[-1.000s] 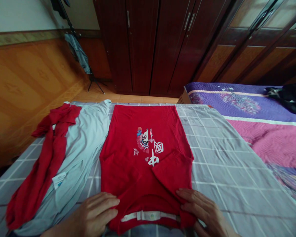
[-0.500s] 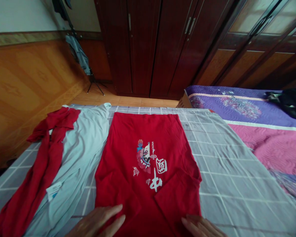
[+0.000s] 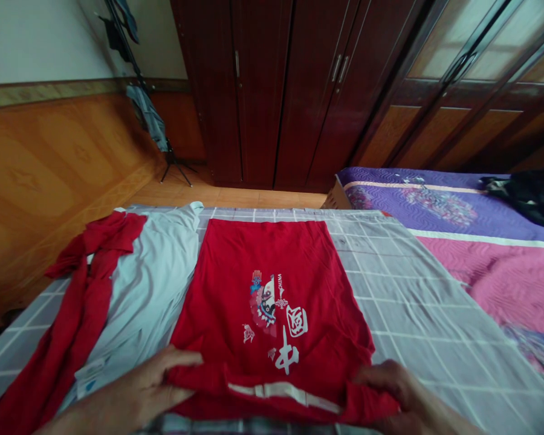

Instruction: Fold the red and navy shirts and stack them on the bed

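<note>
1. Head view, the piece in hand: the red shirt [image 3: 272, 254] lies front up in the middle of the bed [image 3: 417, 326], its hem close along the far edge and its neck end toward the person.
2. Head view, hands: the left hand [image 3: 158, 374] pinches the shirt's near left end between thumb and fingers; the right hand [image 3: 394, 386] pinches the near right end. Between the 2, the fabric is bunched and raised, with the white neck band [image 3: 281, 391] showing.
3. Head view, how far along: no sleeve sticks out at either side, so both seem turned in already. The neck end is gathered up but not laid over the print; the body, out to the hem, lies flat in 1 length, not doubled.
4. Head view, remaining pieces: along the bed's left edge, the pale garment [image 3: 149, 290] and the second red garment [image 3: 86, 314] on it lie loose and rumpled, apparently untouched by folding.
</note>
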Tool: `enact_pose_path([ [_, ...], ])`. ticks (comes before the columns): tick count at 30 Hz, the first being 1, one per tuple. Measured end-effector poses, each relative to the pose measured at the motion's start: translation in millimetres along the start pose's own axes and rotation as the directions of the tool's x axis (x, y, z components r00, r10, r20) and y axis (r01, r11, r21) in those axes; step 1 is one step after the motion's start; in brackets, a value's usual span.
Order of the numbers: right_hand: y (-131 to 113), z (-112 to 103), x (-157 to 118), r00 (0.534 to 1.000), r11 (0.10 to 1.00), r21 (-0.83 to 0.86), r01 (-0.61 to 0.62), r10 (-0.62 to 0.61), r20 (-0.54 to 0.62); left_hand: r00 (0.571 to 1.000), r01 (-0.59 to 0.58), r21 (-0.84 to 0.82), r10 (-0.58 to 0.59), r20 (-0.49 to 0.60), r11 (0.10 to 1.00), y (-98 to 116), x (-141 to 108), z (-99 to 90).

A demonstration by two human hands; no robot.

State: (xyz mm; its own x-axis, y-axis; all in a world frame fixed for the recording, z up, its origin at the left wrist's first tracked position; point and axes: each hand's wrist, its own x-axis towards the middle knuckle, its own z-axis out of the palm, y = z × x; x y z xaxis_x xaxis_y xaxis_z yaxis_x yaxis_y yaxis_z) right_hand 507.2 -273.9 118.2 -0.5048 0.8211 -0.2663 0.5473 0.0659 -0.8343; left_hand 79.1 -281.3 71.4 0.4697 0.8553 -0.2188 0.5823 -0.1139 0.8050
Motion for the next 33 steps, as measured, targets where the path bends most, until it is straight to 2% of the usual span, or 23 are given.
enact_pose_path([
  [1,-6.0,-13.0,13.5,1.0,0.999,0.038,-0.026,0.027,-0.015,0.998,0.055,-0.063,-0.057,-0.03,0.997,4.6,14.1,-13.6],
  [4,-16.0,-54.1,70.1,0.997,0.977,0.203,-0.065,0.054,0.056,0.988,0.126,-0.305,-0.147,-0.047,0.944,26.0,74.4,-56.3],
  [7,-13.2,-89.7,140.7,0.995,0.925,0.376,-0.048,0.076,-0.06,0.991,0.106,-0.548,-0.13,-0.006,0.83,43.4,146.2,-91.1],
  [10,3.7,-108.2,205.2,0.962,0.878,0.471,-0.079,0.19,-0.194,0.988,0.052,-0.652,-0.135,-0.079,0.756,37.5,205.8,-105.7],
  [13,29.4,-107.9,246.6,0.928,0.897,0.429,-0.103,0.242,-0.284,0.953,0.04,-0.652,-0.224,-0.202,0.757,11.7,239.3,-99.5],
  [15,45.8,-102.5,259.2,0.904,0.916,0.389,-0.098,0.246,-0.351,0.921,0.042,-0.614,-0.269,-0.283,0.788,-6.8,247.7,-90.3],
  [18,62.3,-95.8,261.5,0.871,0.936,0.346,-0.068,0.225,-0.437,0.889,0.048,-0.55,-0.287,-0.357,0.834,-22.9,248.0,-80.4],
  [24,71.7,-99.0,256.5,0.868,0.94,0.336,-0.064,0.218,-0.446,0.93,0.065,-0.59,-0.263,-0.256,0.805,-25.9,245.0,-79.2],
  [26,75.3,-100.1,260.2,0.854,0.948,0.311,-0.066,0.215,-0.474,0.924,0.073,-0.568,-0.269,-0.27,0.82,-31.5,247.3,-78.6],
  [31,85.2,-99.8,273.1,0.774,0.978,0.196,-0.067,0.175,-0.609,0.908,0.084,-0.494,-0.27,-0.319,0.866,-47.2,253.6,-76.8],
  [33,85.3,-99.7,274.2,0.763,0.983,0.165,-0.074,0.162,-0.625,0.89,0.117,-0.464,-0.3,-0.343,0.878,-46.6,253.2,-77.5],
])
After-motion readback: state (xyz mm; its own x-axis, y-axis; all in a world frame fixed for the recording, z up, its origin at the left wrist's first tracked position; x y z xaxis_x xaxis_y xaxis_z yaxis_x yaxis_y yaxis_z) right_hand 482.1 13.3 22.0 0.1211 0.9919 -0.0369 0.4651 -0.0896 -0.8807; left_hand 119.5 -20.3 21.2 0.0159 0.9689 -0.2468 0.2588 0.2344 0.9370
